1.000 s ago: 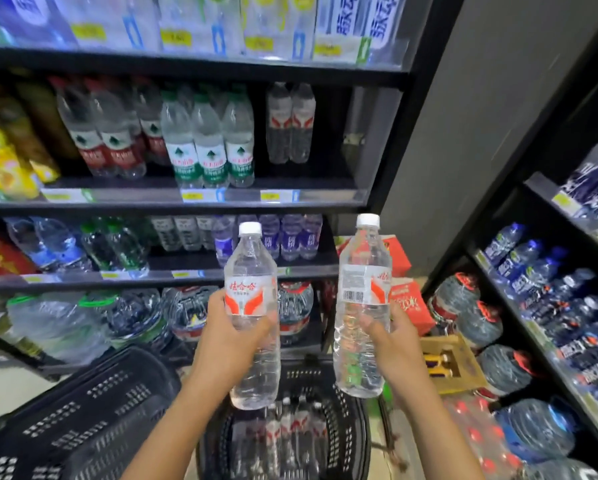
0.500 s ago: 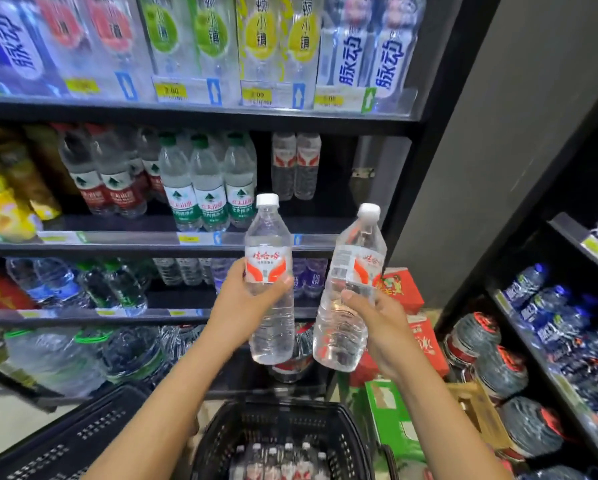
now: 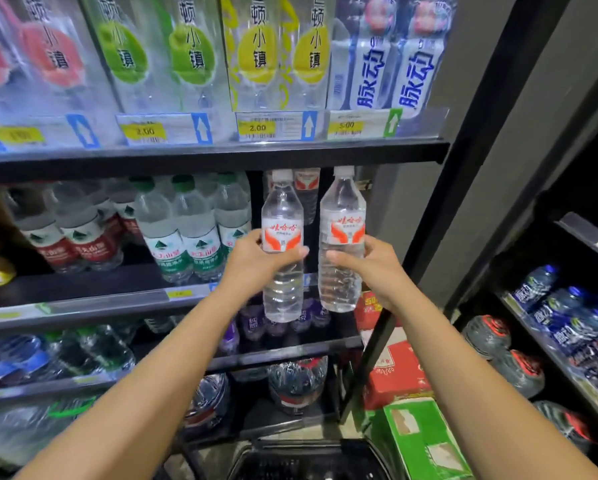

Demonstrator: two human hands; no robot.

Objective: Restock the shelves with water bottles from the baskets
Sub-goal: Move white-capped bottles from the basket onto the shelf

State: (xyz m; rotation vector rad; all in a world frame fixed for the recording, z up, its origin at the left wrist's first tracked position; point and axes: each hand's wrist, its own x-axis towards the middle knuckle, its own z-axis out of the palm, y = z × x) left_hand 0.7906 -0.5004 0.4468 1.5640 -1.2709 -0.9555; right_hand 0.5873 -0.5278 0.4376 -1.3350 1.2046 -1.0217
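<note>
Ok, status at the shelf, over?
Left hand and right hand each grip an upright bottle, left bottle, right bottle. Both raised at the shelf gap. Two bottles at the back, front clear.

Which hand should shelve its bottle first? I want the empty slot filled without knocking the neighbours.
Probably the right hand: its bottle fronts the open gap at the shelf's right end. The left hand holds its bottle beside the green-capped bottles.
</note>
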